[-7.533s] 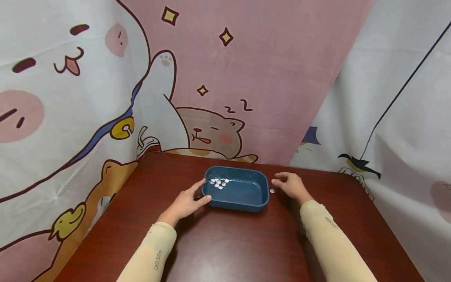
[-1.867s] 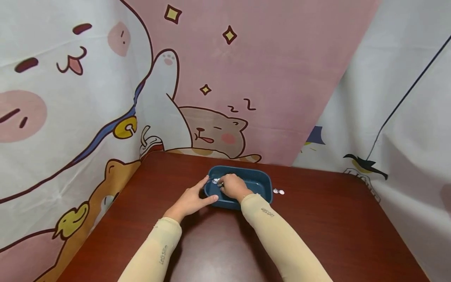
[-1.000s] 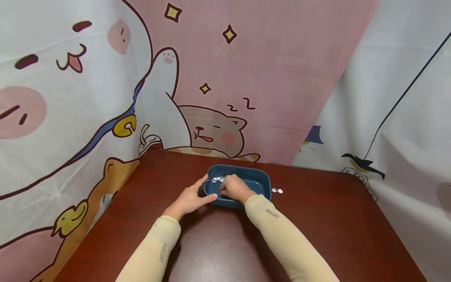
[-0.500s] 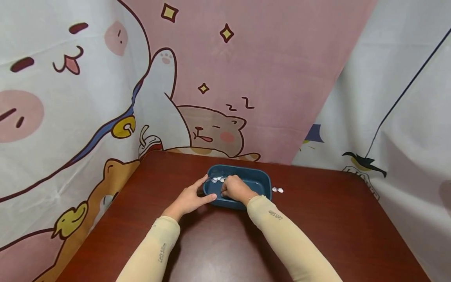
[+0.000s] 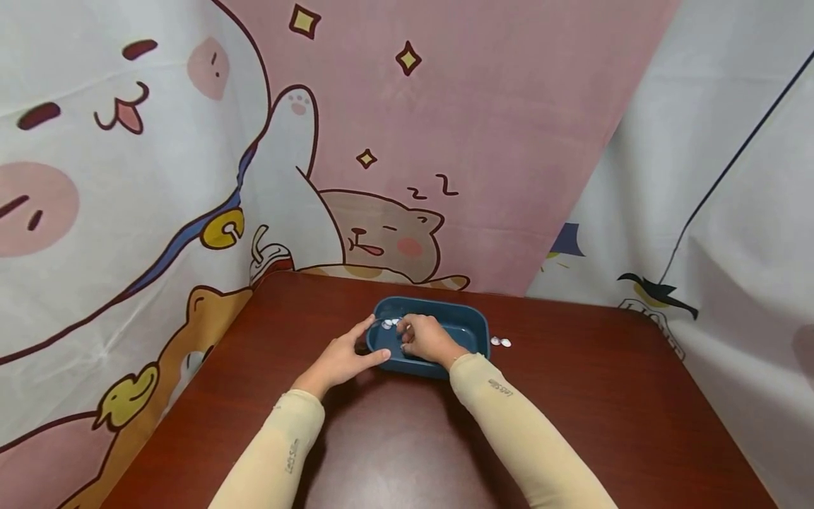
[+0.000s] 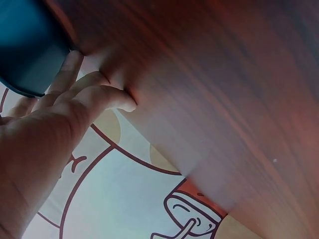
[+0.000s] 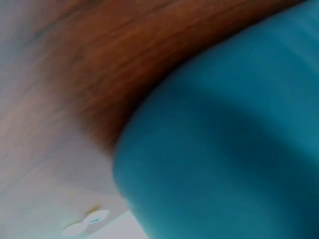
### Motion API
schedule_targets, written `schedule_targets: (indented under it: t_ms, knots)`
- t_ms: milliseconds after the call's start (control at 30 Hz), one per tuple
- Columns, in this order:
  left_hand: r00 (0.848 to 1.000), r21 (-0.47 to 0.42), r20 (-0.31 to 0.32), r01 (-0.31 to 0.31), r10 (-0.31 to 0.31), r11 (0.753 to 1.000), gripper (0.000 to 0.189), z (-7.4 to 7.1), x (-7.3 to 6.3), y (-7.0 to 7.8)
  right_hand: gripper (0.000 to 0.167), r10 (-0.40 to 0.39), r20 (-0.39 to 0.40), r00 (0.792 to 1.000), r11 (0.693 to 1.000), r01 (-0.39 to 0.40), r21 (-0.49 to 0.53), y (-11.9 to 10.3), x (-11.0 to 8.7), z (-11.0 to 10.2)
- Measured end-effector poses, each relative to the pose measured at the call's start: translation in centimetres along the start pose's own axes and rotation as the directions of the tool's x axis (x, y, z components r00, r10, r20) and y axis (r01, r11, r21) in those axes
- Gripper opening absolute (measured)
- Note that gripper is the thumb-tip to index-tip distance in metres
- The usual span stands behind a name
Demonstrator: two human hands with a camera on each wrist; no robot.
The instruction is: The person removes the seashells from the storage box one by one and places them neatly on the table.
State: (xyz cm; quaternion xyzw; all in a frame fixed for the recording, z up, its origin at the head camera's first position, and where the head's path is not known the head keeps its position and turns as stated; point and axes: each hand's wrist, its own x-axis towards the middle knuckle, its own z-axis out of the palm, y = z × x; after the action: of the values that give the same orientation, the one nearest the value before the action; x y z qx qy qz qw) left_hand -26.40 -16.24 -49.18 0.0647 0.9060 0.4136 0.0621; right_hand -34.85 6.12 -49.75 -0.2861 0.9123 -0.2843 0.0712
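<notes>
A blue rectangular plastic tray (image 5: 467, 353) with rounded corners stands on the table. Small white shell-like pieces (image 5: 387, 324) lie inside its left end, partly hidden by my right hand. My left hand (image 5: 338, 362) spans the tray's left end, thumb at the near rim and fingers along the outer side. In the left wrist view, those fingertips (image 6: 75, 59) reach the tray wall. My right hand (image 5: 431, 339) dips into the tray with bent fingers, thumb and forefinger slightly apart; I cannot tell if a piece is between them. Outside the right wall lie two white pieces (image 5: 501, 342).
The red-brown wooden table (image 5: 394, 438) extends around the tray. A cartoon-printed cloth (image 5: 483, 141) hangs behind the table and along both sides.
Earlier my right hand was beside one piece right of the tray; two lie there now. It has since been inside the tray, and its thumb and forefinger have just parted a little.
</notes>
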Motion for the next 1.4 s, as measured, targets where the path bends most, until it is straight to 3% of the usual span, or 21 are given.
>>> schedule_targets:
  t_ms: [233,300,400,467,533,667,767,900,1400]
  knots:
    - [1.000,0.013,0.001,0.020,-0.020,1.000,0.096,0.0,0.2,-0.3,0.047,0.063,-0.002,0.998,0.988,-0.062,0.140,0.8,-0.3,-0.6]
    - [1.000,0.018,0.001,0.028,-0.028,0.999,0.096,0.1,0.2,-0.3,0.052,0.047,-0.031,0.998,0.979,-0.040,0.200,1.0,-1.0,-1.8]
    - [1.000,0.027,-0.010,0.028,-0.028,0.999,0.097,0.2,0.3,-0.3,0.056,0.033,-0.118,0.993,0.961,0.001,0.276,2.1,-2.7,-5.2]
    - [1.000,0.031,-0.017,0.025,-0.024,0.999,0.097,0.3,0.3,-0.2,0.056,0.038,-0.184,0.982,0.956,0.018,0.292,4.0,-4.5,-8.1]
    - [0.999,0.031,-0.022,0.025,-0.024,0.999,0.097,0.3,0.3,0.0,0.056,0.086,-0.241,0.967,0.962,-0.017,0.273,6.8,-6.7,-10.6]
    - [0.999,0.040,-0.015,0.034,-0.033,0.999,0.097,0.4,0.1,0.1,0.058,0.239,-0.251,0.938,0.957,-0.184,0.224,13.2,-11.2,-13.2]
    - [0.999,0.044,-0.019,0.037,-0.037,0.998,0.097,0.3,0.1,0.1,0.060,0.311,-0.191,0.931,0.939,-0.270,0.214,16.5,-13.3,-13.0]
    - [0.999,0.039,-0.018,0.040,-0.039,0.998,0.097,0.3,0.2,-0.1,0.062,0.325,-0.118,0.939,0.926,-0.290,0.241,18.4,-13.9,-11.8]
    - [0.999,0.025,-0.003,0.046,-0.046,0.999,0.095,0.2,0.4,0.0,0.059,0.321,-0.102,0.941,0.899,-0.269,0.345,18.7,-12.3,-10.2]
